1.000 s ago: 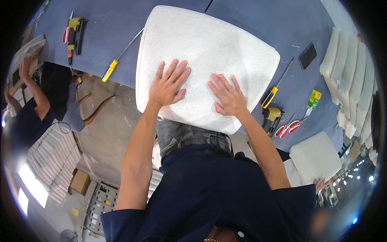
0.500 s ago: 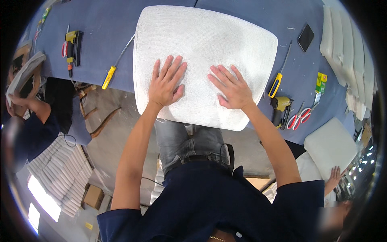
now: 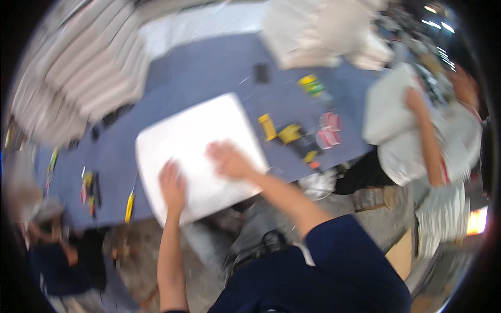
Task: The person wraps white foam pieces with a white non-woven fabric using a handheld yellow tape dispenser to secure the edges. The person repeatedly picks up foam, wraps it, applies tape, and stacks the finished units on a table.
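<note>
Left grip (image 3: 173, 189) and right grip (image 3: 228, 160) rest palm-down on a white cushion (image 3: 201, 128) on the blue counter (image 3: 203, 73); to its right lie a staple gun (image 3: 293, 135) and red-handled scissors (image 3: 327, 137), blurred.

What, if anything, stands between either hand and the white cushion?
Nothing visible. The left hand and the right hand appear to lie directly on the cushion, though blurred. The scissors lie off to its right.

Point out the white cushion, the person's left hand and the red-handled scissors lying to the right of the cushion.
White cushion (image 3: 194, 148): head view, bare middle of its upper face.
Left hand (image 3: 173, 185): head view, back of the hand.
Red-handled scissors (image 3: 329, 132): head view, blurred handle loops.
</note>
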Available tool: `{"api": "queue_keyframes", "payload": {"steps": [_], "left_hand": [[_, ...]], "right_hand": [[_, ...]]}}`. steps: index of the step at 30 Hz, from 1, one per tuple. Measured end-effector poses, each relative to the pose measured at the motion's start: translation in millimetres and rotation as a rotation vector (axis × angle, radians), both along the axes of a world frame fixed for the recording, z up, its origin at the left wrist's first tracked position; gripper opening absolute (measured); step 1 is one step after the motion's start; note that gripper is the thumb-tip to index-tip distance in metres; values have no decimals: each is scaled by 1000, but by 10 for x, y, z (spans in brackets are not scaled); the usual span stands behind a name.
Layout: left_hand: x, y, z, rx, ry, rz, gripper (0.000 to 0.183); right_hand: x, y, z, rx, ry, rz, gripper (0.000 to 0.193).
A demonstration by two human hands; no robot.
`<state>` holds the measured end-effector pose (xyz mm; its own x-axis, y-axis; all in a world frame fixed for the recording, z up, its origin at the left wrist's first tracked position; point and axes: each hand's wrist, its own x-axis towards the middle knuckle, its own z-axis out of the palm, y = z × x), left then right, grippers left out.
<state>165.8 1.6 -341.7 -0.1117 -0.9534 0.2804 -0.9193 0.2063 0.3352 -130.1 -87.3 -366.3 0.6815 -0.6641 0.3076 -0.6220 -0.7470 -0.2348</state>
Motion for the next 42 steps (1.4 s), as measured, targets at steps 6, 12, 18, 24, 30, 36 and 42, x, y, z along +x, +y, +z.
{"api": "queue_keyframes", "payload": {"steps": [6, 12, 18, 24, 30, 36, 42], "left_hand": [[-617, 1232, -94, 41, 103, -57, 73], [-1395, 3106, 665, 694, 975, -157, 24], [-1512, 2643, 580, 595, 813, -447, 22], [-1715, 2420, 607, 649, 774, -568, 23], [-1786, 2288, 1018, 790, 819, -753, 36], [-1877, 2416, 1523, 577, 430, -583, 38], [-1880, 2579, 1565, 589, 243, -486, 35]], "right_hand": [[305, 889, 192, 81, -134, -21, 91], [21, 1812, 111, 254, -143, 126, 65], [-883, 2866, 673, 1020, -82, 99, 34], [-1574, 3294, 906, 708, -238, -138, 44], [-1767, 3273, 1076, 835, -121, -122, 44], [-1501, 3067, 1192, 950, 11, -170, 40], [-1476, 3022, 1271, 721, 40, 53, 46]]}}
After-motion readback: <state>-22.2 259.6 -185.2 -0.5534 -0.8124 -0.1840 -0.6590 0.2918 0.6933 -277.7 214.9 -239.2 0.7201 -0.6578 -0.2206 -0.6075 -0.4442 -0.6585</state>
